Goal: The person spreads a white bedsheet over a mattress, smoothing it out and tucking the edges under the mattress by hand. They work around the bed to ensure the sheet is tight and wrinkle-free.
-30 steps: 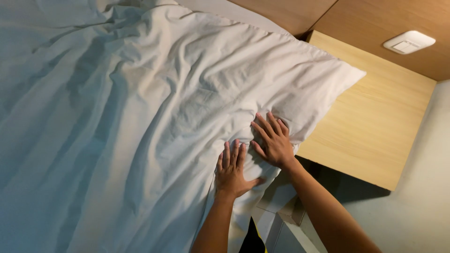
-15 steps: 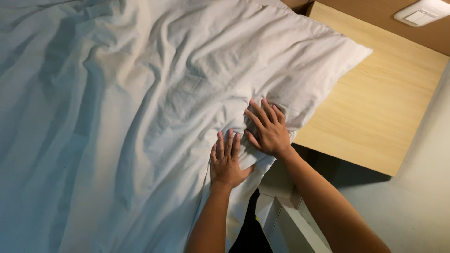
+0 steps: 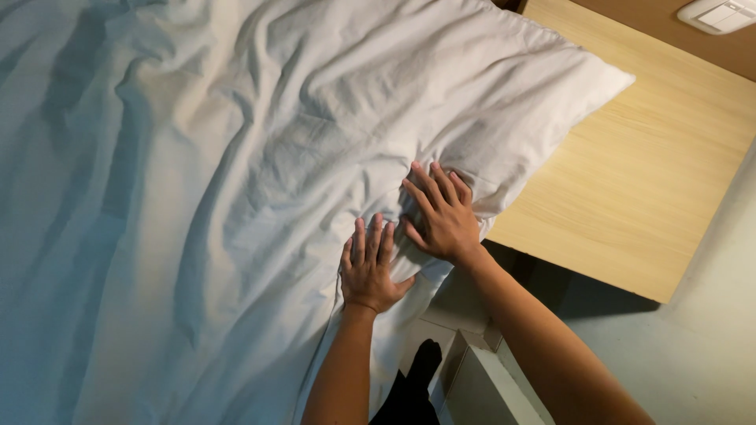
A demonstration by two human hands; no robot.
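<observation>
A wrinkled white duvet (image 3: 197, 205) covers the bed and fills the left and middle of the head view. Its upper right corner (image 3: 551, 79) bulges like a pillow and overhangs the wooden nightstand. My left hand (image 3: 368, 267) lies flat on the duvet near the bed's right edge, fingers spread and pointing up. My right hand (image 3: 441, 214) presses flat on the fabric just above and to the right of it, almost touching the left one. Neither hand grips the cloth.
A light wooden nightstand (image 3: 646, 197) stands right of the bed. A white switch panel (image 3: 720, 14) sits on the wooden wall at the top right. A white bed-frame corner (image 3: 472, 370) and pale floor (image 3: 701, 354) show below.
The view has shifted slightly, bringing the bed closer. Both hands stay flat on the duvet edge, with the right hand moved a little nearer the left.
</observation>
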